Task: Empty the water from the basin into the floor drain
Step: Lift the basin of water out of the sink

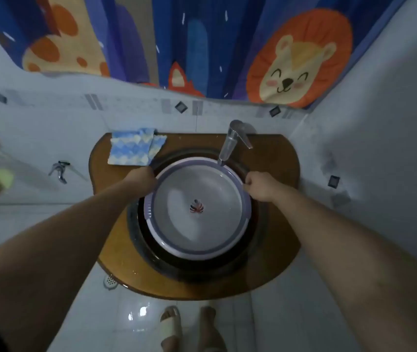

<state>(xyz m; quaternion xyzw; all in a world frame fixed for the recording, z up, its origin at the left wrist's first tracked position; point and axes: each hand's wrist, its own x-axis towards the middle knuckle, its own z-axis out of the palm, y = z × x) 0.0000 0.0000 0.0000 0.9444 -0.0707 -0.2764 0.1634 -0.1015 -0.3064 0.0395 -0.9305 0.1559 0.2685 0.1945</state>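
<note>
A round grey basin (217,240) with a lilac rim and a leaf print on its bottom sits inside the dark sink bowl (202,269). Clear water lies in it. My left hand (143,179) grips the basin's rim at the upper left. My right hand (258,184) grips the rim at the upper right. A round floor drain (109,282) shows on the white tiles, just left of the counter's front edge and partly hidden by my left forearm.
The chrome faucet (229,144) reaches over the basin's far rim. A blue-and-white cloth (135,148) lies on the brown counter (276,158) at the back left. A wall tap (59,171) sticks out at the left. My feet (170,323) stand on glossy tiles below.
</note>
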